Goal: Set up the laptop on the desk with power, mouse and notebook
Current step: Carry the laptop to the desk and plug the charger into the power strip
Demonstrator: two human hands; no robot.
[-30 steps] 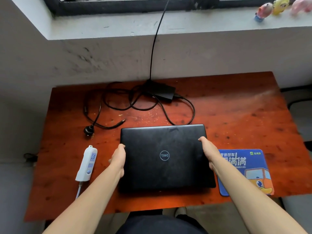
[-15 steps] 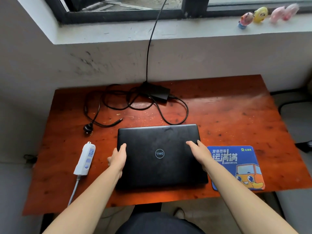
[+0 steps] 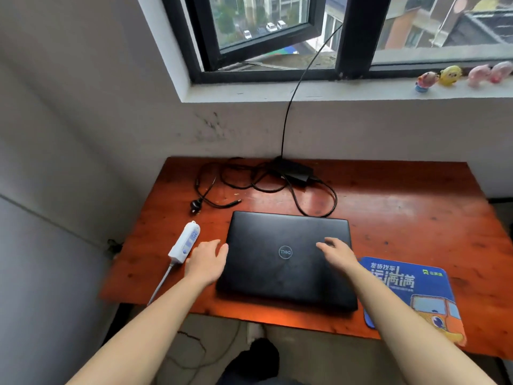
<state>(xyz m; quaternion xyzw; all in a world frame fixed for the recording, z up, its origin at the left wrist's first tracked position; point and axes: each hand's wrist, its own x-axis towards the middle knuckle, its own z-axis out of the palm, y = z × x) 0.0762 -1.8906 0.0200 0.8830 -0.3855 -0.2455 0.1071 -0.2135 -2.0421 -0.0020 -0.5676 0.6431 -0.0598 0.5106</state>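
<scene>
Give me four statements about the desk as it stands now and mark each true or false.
1. The laptop is shut. True.
2. The charger's plug is in the power strip. False: it lies loose on the desk.
3. The mouse pad lies right of the laptop. True.
4. The right hand is holding a mouse. False: it rests open on the laptop lid; no mouse is in view.

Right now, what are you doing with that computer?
A person is setting up a closed black Dell laptop on a reddish wooden desk. The right hand lies flat on the lid; the left hand sits at its left edge. The charger and its cable lie behind, not plugged into the laptop. A white power strip sits left, a blue mouse pad right.
</scene>
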